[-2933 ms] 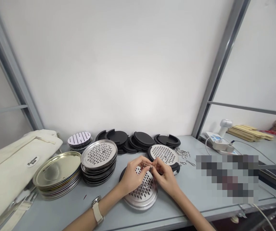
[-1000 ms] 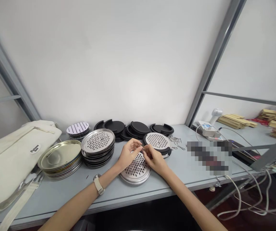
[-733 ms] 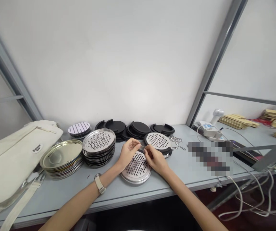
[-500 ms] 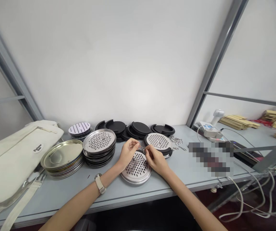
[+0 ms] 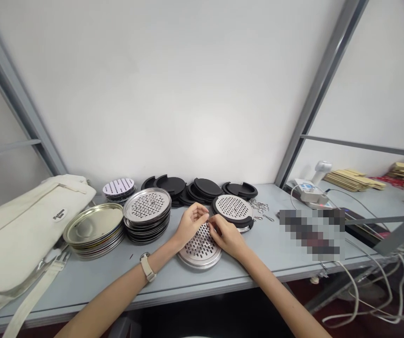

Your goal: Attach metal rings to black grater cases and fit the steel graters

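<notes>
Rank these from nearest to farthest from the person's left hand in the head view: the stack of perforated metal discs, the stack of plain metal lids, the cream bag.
1. Stack of perforated metal discs, just left of the left hand.
2. Stack of plain metal lids, further left.
3. Cream bag, far left table end.

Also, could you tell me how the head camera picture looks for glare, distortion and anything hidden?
Head view: soft even light, with a mild sheen on the gold lid stack; wide-angle bending tilts the grey frame posts; a pixelated patch hides part of the table; whatever the left hand and right hand pinch is too small to make out.
</notes>
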`<state>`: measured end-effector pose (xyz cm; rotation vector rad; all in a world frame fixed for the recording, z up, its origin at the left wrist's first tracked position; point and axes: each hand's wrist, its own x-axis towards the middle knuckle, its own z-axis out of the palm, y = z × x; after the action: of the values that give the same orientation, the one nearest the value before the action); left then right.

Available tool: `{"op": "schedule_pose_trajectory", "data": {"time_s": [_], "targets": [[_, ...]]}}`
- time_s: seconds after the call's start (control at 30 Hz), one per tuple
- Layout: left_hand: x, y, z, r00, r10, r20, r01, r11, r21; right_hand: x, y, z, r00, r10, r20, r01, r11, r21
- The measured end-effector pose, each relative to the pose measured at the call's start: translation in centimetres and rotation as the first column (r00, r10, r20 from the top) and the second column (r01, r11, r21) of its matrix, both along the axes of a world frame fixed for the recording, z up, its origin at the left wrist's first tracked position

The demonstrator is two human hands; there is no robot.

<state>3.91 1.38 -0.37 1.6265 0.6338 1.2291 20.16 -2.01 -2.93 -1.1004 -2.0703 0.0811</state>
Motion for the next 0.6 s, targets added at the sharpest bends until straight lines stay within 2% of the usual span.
{"op": "schedule_pose_trajectory", "data": {"time_s": [0.2,0.3,0.4,0.47,0.53,0.6], "targets": [[-0.1,-0.5,0.7,0.996,-0.083,0.009,0.084,0.995,-0.046,0.1,0.1,-0.1,1.000,-0.017,0.001,0.017,1.000,-0.018],[-0.2,-0.7,0.7,0.995,-0.096,-0.017,0.095,0.995,-0.015,0.1,0.2,-0.1,1.000,-0.014,0.012,0.014,1.000,0.017],[-0.3,-0.7,0.6,0.990,0.066,-0.127,-0.047,0.988,0.144,0.2,0.3,-0.3,1.000,-0.021,0.003,0.021,0.999,0.031],[-0.4,-0.9,0.8,0.945,0.222,-0.242,-0.134,0.932,0.336,0.2,0.4,-0.5,0.999,-0.041,-0.015,0.042,0.998,0.049],[-0.6,-1.3,1.3,0.859,0.366,-0.359,-0.140,0.842,0.522,0.4,0.4,-0.6,0.996,-0.064,-0.063,0.068,0.995,0.068],[-0.7,-2.2,1.8,0.733,0.484,-0.479,-0.094,0.769,0.633,0.6,0.5,-0.6,0.985,-0.090,-0.150,0.102,0.992,0.075]]}}
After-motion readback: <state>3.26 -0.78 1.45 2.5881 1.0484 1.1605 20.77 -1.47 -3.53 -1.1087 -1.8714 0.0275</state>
